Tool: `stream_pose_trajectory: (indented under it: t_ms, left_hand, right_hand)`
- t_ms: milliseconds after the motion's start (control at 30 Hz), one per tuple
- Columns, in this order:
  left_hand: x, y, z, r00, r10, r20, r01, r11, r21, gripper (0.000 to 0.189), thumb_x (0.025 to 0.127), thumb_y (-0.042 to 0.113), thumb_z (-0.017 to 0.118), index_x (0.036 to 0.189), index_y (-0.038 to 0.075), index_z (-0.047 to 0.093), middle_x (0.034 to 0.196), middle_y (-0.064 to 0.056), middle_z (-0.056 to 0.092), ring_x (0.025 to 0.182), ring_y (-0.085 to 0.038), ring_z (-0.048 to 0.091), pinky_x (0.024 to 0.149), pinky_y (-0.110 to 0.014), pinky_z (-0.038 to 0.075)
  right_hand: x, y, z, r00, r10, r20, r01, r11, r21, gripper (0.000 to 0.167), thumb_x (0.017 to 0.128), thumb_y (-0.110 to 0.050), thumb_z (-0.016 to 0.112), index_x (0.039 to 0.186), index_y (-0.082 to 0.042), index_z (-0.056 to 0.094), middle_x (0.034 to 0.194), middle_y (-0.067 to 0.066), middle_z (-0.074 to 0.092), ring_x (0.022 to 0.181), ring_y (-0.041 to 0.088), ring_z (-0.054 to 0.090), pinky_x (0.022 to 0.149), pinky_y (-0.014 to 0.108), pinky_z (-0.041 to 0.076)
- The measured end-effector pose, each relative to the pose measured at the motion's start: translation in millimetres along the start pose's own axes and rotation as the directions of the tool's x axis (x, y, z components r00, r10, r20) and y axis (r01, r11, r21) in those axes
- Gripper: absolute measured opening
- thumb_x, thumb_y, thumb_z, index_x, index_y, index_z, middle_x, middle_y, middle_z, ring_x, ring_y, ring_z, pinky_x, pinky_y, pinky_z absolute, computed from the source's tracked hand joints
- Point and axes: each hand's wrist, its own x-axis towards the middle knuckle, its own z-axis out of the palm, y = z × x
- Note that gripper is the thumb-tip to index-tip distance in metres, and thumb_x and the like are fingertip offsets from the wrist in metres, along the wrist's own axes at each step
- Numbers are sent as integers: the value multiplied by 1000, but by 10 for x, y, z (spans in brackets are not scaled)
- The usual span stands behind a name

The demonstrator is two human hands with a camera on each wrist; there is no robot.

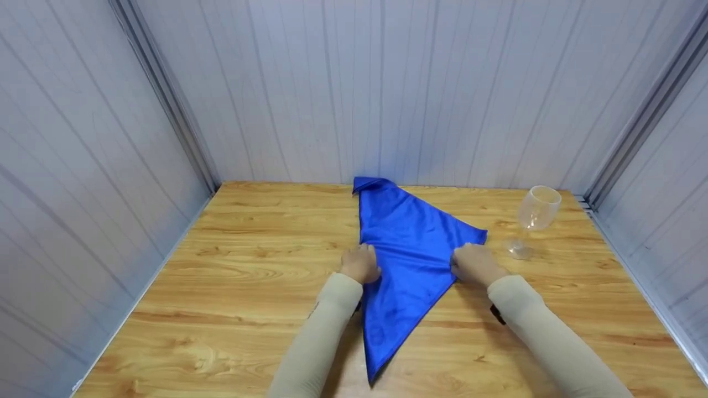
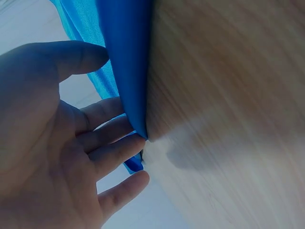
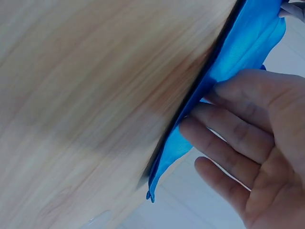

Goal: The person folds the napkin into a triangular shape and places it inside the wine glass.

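Note:
A shiny blue cloth (image 1: pixel 406 232) lies on the table, folded into a pointed shape, with creases running across it between the two hands. At its left edge, my left hand (image 1: pixel 360 264) holds the cloth; the left wrist view shows the thumb and curled fingers (image 2: pixel 114 152) at the folded edge. My right hand (image 1: pixel 477 264) pinches the right edge of the cloth between thumb and fingers, seen also in the right wrist view, where the other fingers (image 3: pixel 219 148) curl beside it. The cloth's far left corner is turned over, and its near point extends toward me.
A clear wine glass (image 1: pixel 537 209) stands upright to the right, beyond the right hand. The wooden table (image 1: pixel 249 287) is bounded by pale panelled walls (image 1: pixel 354 94) at the back and on both sides.

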Motion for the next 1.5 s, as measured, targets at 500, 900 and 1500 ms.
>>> stream_pose_trajectory:
  t_ms: [500, 900, 1500]
  left_hand:
    - [-4, -135, -53, 998, -12, 55, 15, 998, -55, 53, 98, 31, 62, 139, -1, 51, 137, -13, 57, 126, -27, 55, 103, -50, 41]
    - [-35, -261, -26, 997, 6, 74, 2, 994, -106, 49, 97, 29, 63, 134, -2, 53, 131, -15, 58, 121, -27, 58, 96, -50, 46]
    - [-72, -288, 3, 999, 28, 45, -19, 981, -191, 50, 98, 23, 59, 138, -5, 49, 137, -19, 55, 122, -31, 57, 98, -50, 47]
  right_hand:
    - [-14, -101, -47, 994, -99, 42, 90, 979, 182, 28, 76, -2, 69, 55, -15, 59, 53, -11, 45, 51, 8, 37, 47, 26, 35]
    - [-16, -107, -48, 986, -63, 157, 18, 963, 268, 20, 81, -8, 70, 64, -17, 69, 60, -11, 53, 55, 8, 44, 51, 26, 39]
    - [88, 276, 119, 998, 23, 61, -44, 928, 369, 32, 93, -8, 62, 121, 6, 67, 122, 23, 65, 120, 44, 56, 103, 57, 41]
